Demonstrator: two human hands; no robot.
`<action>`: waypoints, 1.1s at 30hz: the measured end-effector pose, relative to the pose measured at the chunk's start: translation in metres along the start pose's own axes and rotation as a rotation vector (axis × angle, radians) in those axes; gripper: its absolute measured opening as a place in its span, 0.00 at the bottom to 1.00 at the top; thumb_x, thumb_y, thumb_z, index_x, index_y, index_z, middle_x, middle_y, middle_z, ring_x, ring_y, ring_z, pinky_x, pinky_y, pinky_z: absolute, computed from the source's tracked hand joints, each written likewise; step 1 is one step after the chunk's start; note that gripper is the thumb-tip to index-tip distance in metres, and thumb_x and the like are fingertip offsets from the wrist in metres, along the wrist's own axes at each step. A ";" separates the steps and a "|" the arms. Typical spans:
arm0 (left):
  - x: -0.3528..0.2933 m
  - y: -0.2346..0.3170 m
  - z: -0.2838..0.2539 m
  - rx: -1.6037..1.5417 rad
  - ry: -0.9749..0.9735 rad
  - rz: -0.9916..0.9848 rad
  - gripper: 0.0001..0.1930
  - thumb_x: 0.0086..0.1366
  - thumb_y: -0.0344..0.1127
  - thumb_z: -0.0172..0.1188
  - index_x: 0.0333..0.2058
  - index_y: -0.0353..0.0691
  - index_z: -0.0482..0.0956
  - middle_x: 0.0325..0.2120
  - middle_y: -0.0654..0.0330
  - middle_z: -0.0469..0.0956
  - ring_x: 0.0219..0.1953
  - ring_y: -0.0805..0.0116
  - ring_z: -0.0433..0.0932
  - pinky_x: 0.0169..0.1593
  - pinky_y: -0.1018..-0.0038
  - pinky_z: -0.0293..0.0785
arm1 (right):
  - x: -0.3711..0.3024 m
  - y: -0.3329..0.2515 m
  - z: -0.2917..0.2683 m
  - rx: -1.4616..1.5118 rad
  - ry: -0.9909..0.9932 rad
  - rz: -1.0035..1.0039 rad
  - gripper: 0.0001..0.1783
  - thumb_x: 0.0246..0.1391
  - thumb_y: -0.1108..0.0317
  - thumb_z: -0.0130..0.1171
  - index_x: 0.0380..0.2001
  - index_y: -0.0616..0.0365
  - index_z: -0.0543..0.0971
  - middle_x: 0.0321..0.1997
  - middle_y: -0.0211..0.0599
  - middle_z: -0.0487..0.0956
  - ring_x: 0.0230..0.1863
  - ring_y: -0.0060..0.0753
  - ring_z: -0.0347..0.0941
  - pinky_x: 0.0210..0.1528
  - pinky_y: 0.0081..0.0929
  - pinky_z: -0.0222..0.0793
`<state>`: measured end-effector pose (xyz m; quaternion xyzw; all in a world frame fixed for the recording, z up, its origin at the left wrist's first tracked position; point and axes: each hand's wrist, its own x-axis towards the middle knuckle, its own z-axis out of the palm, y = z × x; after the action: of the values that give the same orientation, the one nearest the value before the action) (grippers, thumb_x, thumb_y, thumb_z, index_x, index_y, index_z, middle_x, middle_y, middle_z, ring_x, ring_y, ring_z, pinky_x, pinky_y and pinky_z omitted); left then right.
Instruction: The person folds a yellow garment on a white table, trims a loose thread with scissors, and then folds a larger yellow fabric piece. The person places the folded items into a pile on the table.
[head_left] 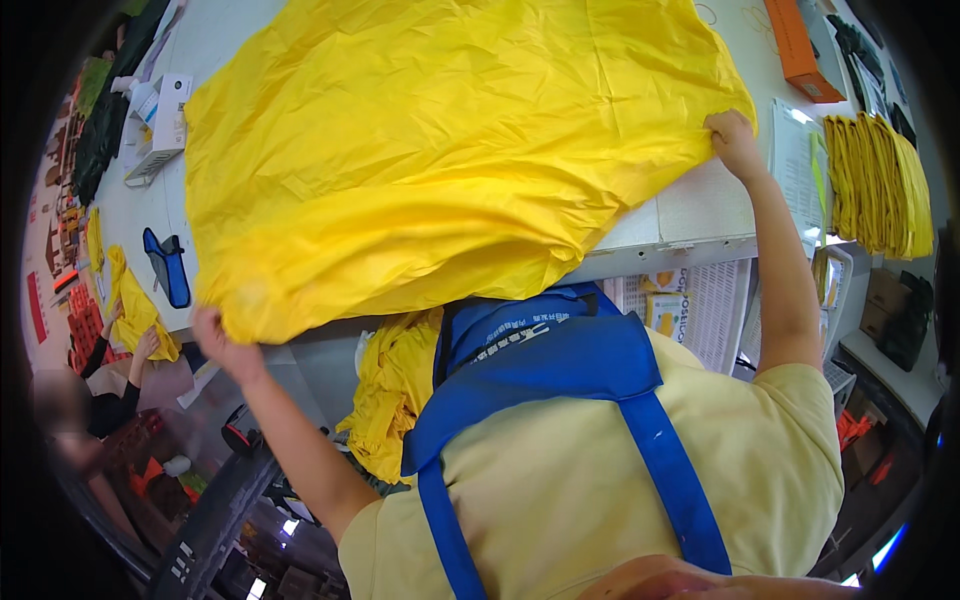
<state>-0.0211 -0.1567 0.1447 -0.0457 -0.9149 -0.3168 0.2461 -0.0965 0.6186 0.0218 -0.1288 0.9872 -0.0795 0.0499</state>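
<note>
A large sheet of thin yellow fabric [470,150], wrinkled all over, is spread across the white table [660,235]. Its near edge bunches into folds and sags over the table's front. My left hand [228,348] is closed on the near left corner, which looks slightly blurred. Farther off, my right hand [737,146] grips the fabric's right edge with its fingers curled over. Both arms are spread wide, and the cloth is stretched between them. Whether the sheet is a garment or a plain piece cannot be made out.
Folded yellow fabric [875,185] is stacked at the right, near an orange box [803,50]. A white box [158,128] and a blue-and-black item [167,267] lie at left. More yellow cloth [395,390] hangs below the table. At far left, another person's hand [146,344] touches yellow material.
</note>
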 end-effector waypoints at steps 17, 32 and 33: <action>-0.052 -0.061 0.074 -0.526 -0.441 -0.834 0.09 0.63 0.29 0.53 0.42 0.39 0.75 0.38 0.64 0.78 0.39 0.72 0.75 0.43 0.74 0.71 | -0.042 -0.294 0.037 0.426 0.157 0.020 0.18 0.41 0.67 0.58 0.40 0.55 0.74 0.36 0.41 0.73 0.39 0.48 0.71 0.40 0.37 0.69; -0.081 -0.081 0.025 -1.126 -0.522 -0.958 0.19 0.55 0.22 0.53 0.48 0.35 0.74 0.44 0.62 0.77 0.43 0.72 0.74 0.51 0.75 0.66 | -0.030 -0.078 0.019 -0.184 0.274 0.428 0.17 0.48 0.72 0.48 0.43 0.49 0.76 0.45 0.39 0.76 0.54 0.43 0.67 0.56 0.44 0.61; -0.073 -0.064 0.021 -1.110 -0.457 -0.908 0.18 0.56 0.22 0.53 0.48 0.35 0.74 0.44 0.61 0.77 0.43 0.71 0.74 0.51 0.75 0.66 | -0.022 -0.072 0.008 -0.252 0.121 0.415 0.18 0.48 0.71 0.49 0.44 0.48 0.76 0.46 0.38 0.76 0.54 0.42 0.67 0.56 0.44 0.60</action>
<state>0.0185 -0.1893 0.0596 0.1541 -0.5781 -0.7843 -0.1639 -0.0563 0.5546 0.0274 0.0767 0.9958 0.0487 -0.0107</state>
